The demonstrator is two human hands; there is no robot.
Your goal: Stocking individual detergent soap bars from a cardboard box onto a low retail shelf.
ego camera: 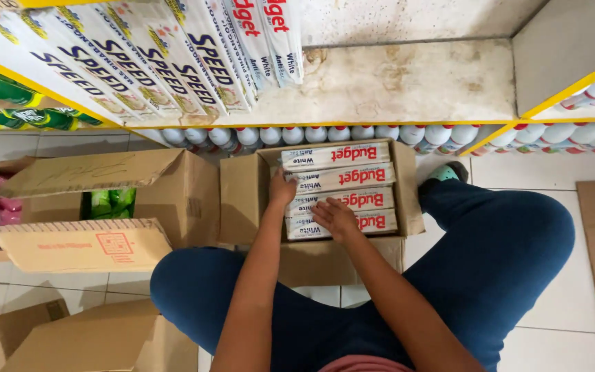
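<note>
The person crouches on the tiled floor (573, 303) in dark blue trousers, both forearms reaching down into an open cardboard box (242, 200) that stands just in front of the knees, below the edge of a shelf (408, 83); inside the box lie four long white cartons with red lettering (342, 189), stacked side by side in a row and filling most of the opening; the left hand (282, 189) rests at the left ends of the middle cartons, its fingers curled down over their edge, gripping or about to grip, though whether it has closed fully on one I cannot tell; the right hand (335, 219) lies flat and spread on the nearest carton, fingers released, pressing or touching its top face rather than clasping it; on the shelf above, at the left, a row of similar long white cartons (173, 55) with blue and red print leans in a slanted stack, with the bare stained board beside them; under the shelf edge runs a line of white bottles (297, 134); to the left of the box stands a second open cardboard box (132, 207) holding green packets (111, 203); more flattened and closed cardboard lies near the lower left corner and at the far right.
</note>
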